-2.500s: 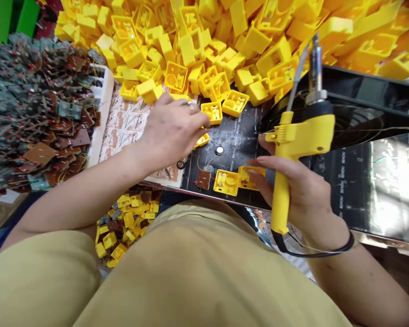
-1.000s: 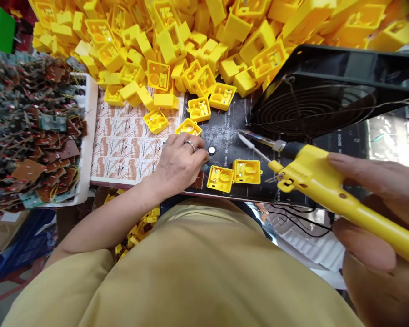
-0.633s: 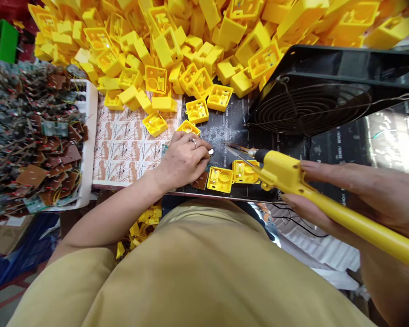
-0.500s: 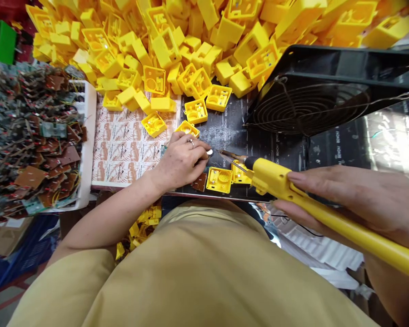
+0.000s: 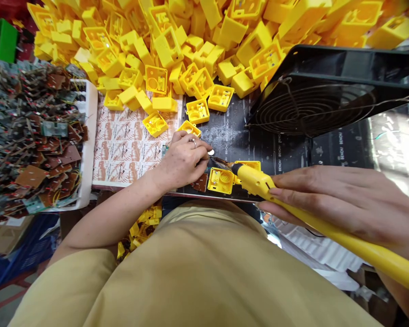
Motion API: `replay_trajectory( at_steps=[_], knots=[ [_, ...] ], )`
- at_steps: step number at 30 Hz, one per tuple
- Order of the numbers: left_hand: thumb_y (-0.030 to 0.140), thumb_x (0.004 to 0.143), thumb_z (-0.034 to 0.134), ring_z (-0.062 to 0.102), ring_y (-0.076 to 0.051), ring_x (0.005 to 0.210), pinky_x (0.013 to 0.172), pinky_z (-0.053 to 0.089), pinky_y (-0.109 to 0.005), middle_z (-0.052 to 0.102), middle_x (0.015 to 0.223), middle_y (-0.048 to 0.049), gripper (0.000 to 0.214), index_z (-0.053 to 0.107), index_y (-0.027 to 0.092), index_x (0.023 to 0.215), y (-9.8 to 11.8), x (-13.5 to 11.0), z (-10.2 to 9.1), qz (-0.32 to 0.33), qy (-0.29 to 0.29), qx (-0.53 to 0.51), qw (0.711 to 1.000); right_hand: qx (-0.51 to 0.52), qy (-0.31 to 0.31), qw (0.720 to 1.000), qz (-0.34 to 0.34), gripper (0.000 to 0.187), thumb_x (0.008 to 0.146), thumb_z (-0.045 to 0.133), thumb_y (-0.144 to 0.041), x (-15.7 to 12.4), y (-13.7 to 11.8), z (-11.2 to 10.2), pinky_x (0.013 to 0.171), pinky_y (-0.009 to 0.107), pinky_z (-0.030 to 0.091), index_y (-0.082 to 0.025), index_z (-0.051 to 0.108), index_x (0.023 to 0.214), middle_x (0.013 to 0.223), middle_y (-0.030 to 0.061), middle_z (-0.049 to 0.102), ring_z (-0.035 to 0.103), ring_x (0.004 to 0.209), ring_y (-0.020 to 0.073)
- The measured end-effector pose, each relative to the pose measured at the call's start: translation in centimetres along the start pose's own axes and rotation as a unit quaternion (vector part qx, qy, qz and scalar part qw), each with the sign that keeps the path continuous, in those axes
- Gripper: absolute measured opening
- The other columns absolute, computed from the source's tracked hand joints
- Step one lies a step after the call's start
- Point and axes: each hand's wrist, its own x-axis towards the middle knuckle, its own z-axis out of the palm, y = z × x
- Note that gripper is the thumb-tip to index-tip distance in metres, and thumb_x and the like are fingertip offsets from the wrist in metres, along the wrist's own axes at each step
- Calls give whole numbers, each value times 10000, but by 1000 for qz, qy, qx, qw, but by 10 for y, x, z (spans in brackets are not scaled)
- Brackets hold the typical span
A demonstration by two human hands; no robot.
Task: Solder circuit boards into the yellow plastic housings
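Gripping the yellow soldering iron with the fingers of your right hand, you are aiming its dark tip ahead and leftward of them, just beside a small silver disc. Your left hand is curling its fingers narrowly together, their tips resting next to that disc; the hand is hiding what lies beneath, so you cannot tell whether they are pinching anything. Nearer you than those left fingers, a brown circuit board is lying on the tabletop, partly covered. Right of them, an open yellow case is sitting face up, and a second yellow case is lying beside it, partly behind the iron. Beyond the left fingers, a heap of yellow cases is spreading. Ahead of your right fingers, a black fan is standing; well left of your left fingers, a white tray is holding piled circuit boards.
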Motion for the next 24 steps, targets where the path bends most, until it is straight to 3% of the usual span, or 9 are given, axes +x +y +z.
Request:
replay_trajectory(
  at_steps=[2,7,12,18,21,24],
  knots=[
    [186,925,511,661,-214,920,911,439,-418,777,1024,-29,211,641,167,759,0,0,0,6,5,3,1000,-5,-16,999,-46,195,826,764,-187,1,0,-3,708,271,610,-162,629,965,852,76,722,700,776,148],
    [169,918,526,654,-210,910,899,444,-412,775,1011,-33,203,640,160,751,0,-1,1,24,22,6,999,-20,-30,999,-36,163,877,717,-222,3,2,-3,756,288,609,-166,606,982,880,49,724,701,818,138],
    [151,888,553,659,-215,921,898,447,-417,775,1002,-43,170,647,154,747,0,-1,2,23,25,10,999,-42,-32,994,-97,90,935,654,-251,1,5,-8,734,263,585,-171,621,962,862,17,713,682,791,119],
    [152,881,563,655,-218,897,907,453,-423,775,989,-35,162,664,150,754,0,1,2,26,20,21,999,-13,-9,1000,-5,260,818,788,-208,-16,6,-17,799,248,558,-158,648,1031,940,33,691,660,848,104],
    [154,883,561,655,-224,914,917,450,-434,774,1001,-43,163,674,148,765,0,1,0,21,6,19,1000,-23,7,999,-23,287,783,816,-210,-25,14,-15,753,240,561,-195,664,1026,929,20,701,666,796,110],
    [161,890,555,654,-224,919,920,452,-436,773,1008,-48,178,675,148,760,0,1,0,21,1,18,1000,-23,18,999,-16,419,807,797,-263,-32,17,-13,668,242,560,-288,644,1197,938,-10,718,685,767,134]
  ],
)
